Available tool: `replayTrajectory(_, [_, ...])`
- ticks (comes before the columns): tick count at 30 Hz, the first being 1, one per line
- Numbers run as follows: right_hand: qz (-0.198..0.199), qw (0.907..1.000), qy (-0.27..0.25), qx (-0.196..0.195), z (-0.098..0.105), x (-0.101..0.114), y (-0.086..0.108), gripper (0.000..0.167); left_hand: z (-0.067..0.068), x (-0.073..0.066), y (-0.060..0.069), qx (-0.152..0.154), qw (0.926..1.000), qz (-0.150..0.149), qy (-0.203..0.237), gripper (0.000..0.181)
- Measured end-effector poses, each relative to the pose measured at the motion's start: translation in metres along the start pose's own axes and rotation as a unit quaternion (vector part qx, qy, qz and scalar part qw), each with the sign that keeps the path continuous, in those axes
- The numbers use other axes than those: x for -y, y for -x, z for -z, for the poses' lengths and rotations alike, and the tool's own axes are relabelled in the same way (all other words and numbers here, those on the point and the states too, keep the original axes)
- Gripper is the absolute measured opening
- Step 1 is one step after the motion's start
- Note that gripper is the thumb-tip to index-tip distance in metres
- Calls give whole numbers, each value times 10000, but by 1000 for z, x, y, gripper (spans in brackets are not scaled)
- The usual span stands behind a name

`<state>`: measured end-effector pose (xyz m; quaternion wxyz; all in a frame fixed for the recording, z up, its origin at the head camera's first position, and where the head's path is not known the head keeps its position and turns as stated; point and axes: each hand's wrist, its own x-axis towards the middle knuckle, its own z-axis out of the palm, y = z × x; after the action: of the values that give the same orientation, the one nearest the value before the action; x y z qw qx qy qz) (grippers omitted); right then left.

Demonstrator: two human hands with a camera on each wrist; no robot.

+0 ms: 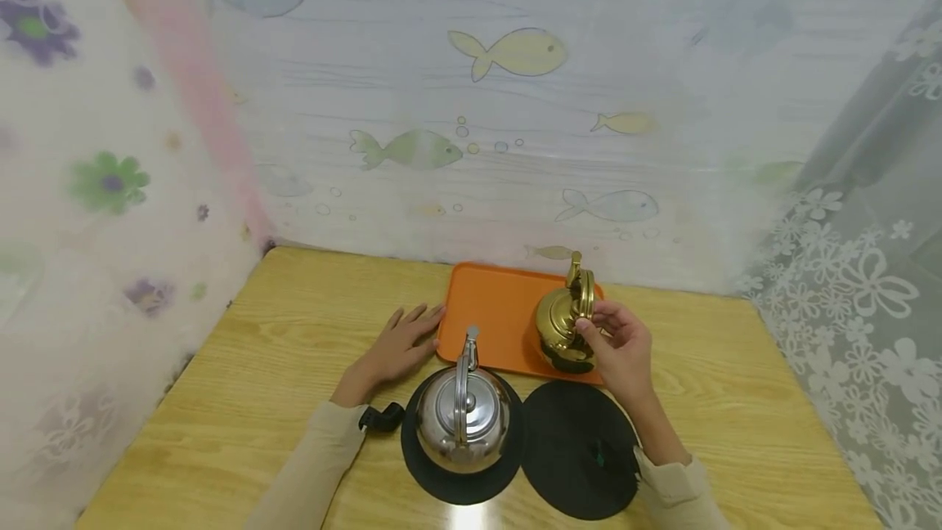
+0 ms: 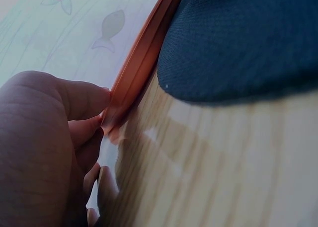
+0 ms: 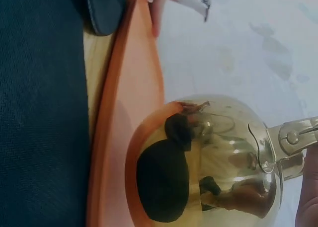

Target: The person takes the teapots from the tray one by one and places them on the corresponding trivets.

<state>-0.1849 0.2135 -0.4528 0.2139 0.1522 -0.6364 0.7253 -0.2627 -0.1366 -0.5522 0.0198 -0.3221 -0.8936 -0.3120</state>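
Observation:
A gold kettle (image 1: 559, 321) is at the right end of an orange tray (image 1: 489, 309); my right hand (image 1: 621, 350) holds its upright handle between thumb and fingers. In the right wrist view the gold kettle (image 3: 213, 162) is close, its body over the tray (image 3: 117, 137). My left hand (image 1: 397, 350) touches the tray's left edge, and the left wrist view has the thumb and fingers of that hand (image 2: 44, 137) at the tray rim (image 2: 131, 83). A silver kettle (image 1: 464, 424) stands on a round black mat in front of the tray.
The black mat (image 1: 419, 464) under the silver kettle lies beside a second round black mat (image 1: 577, 464) with a small green mark. Both rest on a wooden table (image 1: 736, 399). A fish-patterned covering (image 1: 412, 211) hangs behind the table, with floral coverings on both sides.

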Motion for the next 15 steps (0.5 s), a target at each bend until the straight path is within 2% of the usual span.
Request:
replayTrajectory(6, [103, 9999, -114, 14, -1, 15, 3, 17, 0, 2, -1, 94, 9999, 94, 44, 61])
replayTrajectory(12, [385, 9985, -317, 232, -5, 30, 4, 17, -1, 4, 0, -16, 10000, -63, 32, 61])
replayTrajectory(15, [474, 9978, -401, 249, -6, 36, 5, 18, -2, 5, 0, 33, 10000, -60, 1, 62])
